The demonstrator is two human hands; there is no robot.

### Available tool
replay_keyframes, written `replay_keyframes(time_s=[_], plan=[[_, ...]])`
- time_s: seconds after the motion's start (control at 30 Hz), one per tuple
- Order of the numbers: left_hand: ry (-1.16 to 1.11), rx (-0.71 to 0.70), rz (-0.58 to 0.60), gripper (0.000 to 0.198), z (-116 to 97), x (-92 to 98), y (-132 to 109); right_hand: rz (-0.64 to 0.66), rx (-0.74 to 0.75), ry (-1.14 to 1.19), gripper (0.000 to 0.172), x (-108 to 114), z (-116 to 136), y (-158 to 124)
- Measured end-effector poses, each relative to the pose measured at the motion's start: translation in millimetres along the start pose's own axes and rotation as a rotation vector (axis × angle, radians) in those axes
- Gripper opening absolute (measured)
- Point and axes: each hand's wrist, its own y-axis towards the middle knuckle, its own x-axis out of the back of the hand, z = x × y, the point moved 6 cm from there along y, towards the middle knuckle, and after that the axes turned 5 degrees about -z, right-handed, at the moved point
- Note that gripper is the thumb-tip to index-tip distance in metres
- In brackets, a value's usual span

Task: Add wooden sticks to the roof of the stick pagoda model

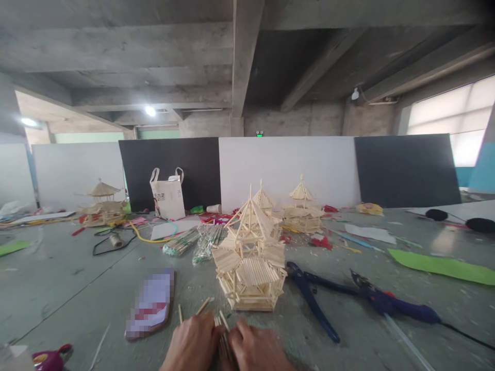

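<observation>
Below, two hands, left (pixel 191 344) and right (pixel 257 350), closed round one stick bundle (pixel 224 342).

The big room has a grey concrete floor (pixel 69 278), thick grey beams on the ceiling (pixel 243 56), white and black boards (pixel 286 165) standing along the back, two round lamps (pixel 150 110) shining, and a bright window (pixel 460 123) on the right.

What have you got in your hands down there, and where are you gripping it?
A bundle of thin wooden sticks, pinched between the left hand and right hand around its near part; the far tips poke out towards the stick pavilion model.
</observation>
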Motion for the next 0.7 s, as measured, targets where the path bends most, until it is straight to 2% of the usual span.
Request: replay_keyframes(time_s=[0.13,0.23,0.43,0.57,0.7], plan=[[-0.022,0.015,-0.003,0.027,2.2,-0.8,1.0,-0.001,0.012,0.041,0.033,-6.1,5.3,1.0],[-0.027,0.017,0.003,0.026,2.0,0.4,0.6,0.072,-0.048,0.066,0.028,-3.9,2.7,0.9],[-0.020,0.015,-0.007,0.027,2.3,-0.5,1.0,0.179,-0.220,0.092,0.033,8.4,-7.0,-0.8],[-0.037,0.022,-0.022,0.027,5.3,-2.5,2.2,0.148,-0.340,0.198,0.021,2.9,-18.9,-5.0],[-0.037,0.012,-0.034,0.026,7.1,-4.4,2.3,0.061,-0.367,0.288,0.015,-7.8,-28.6,-7.6]])
